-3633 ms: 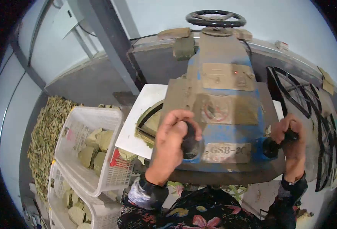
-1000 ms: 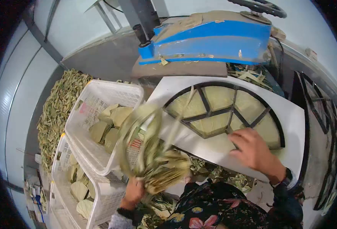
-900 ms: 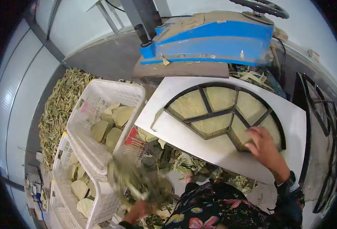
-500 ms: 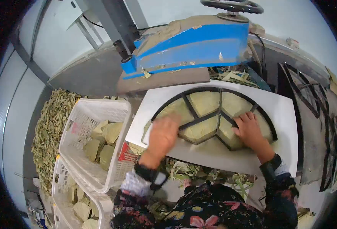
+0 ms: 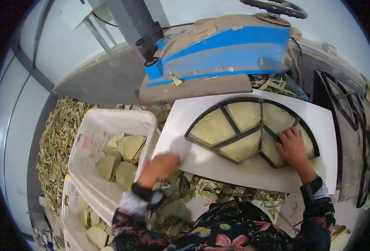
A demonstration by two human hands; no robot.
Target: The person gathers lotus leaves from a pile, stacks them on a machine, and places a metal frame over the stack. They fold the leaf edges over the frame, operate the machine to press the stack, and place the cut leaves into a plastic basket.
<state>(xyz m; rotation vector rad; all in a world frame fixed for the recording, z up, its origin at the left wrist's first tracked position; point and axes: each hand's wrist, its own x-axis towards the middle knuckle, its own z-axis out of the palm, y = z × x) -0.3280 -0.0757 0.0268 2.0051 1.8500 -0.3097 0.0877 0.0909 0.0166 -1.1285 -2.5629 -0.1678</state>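
Note:
A white board (image 5: 201,161) lies in front of me with a black fan-shaped cutting frame (image 5: 226,142) on it. Yellow-green leaf pieces (image 5: 212,129) fill the frame's cells. My right hand (image 5: 291,146) presses flat on the leaf piece in the frame's right cell, fingers spread. My left hand (image 5: 162,165) is blurred at the board's near left edge, next to the white basket (image 5: 109,121); whether it holds anything cannot be told. The blue press head (image 5: 226,50) is swung aside behind the board.
Cut leaf pieces (image 5: 124,157) lie in the white basket, with another basket (image 5: 74,198) stacked below it. Leaf scraps (image 5: 57,142) are heaped at far left and under the board's near edge (image 5: 218,190). More black frames (image 5: 344,100) stand at right.
My left hand has drawn back from the frame's left side to the board's near left edge. My right hand stays on the right cell. Earlier, a bundle of leaf trimmings was swept off leftwards.

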